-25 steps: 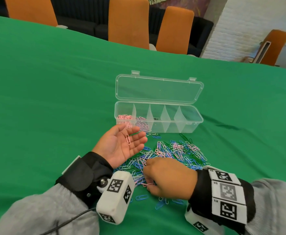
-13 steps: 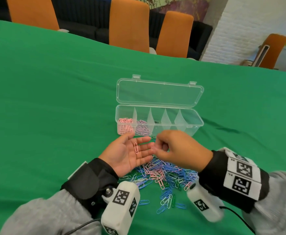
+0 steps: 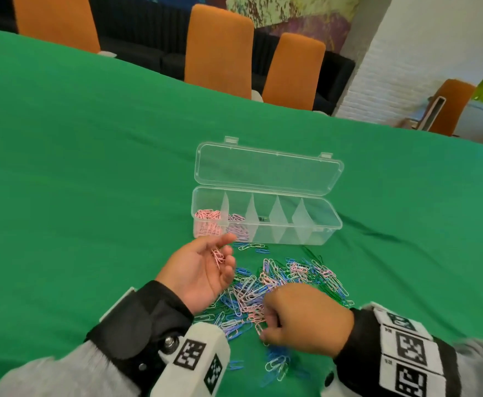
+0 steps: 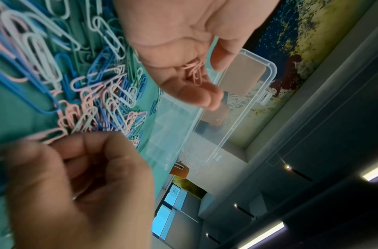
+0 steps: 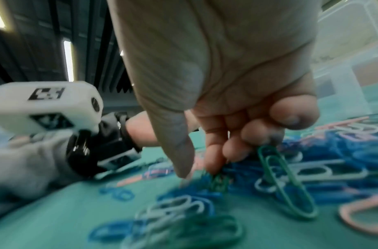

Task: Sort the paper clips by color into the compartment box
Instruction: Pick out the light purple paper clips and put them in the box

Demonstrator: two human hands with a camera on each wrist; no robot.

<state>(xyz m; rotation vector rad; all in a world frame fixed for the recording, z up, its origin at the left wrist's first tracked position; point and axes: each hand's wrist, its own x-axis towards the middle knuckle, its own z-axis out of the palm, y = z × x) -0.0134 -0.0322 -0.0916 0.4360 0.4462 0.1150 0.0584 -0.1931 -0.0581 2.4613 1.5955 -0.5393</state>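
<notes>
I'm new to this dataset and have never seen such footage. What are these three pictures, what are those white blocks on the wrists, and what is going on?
No robot here: a person sorts paper clips with bare hands. The white blocks are small cameras strapped to the wrists. The wide picture comes from a camera on the head; the other two look along each hand from the wrists.

On the green table lies a clear compartment box with its lid open, pink clips in its leftmost compartment, and a loose pile of mixed clips in front of it.

The left hand, palm up, cradles a few pink clips on its slightly curled fingers. The right hand reaches into the pile with fingers curled; whether it has already pinched a clip is blurred.
</notes>
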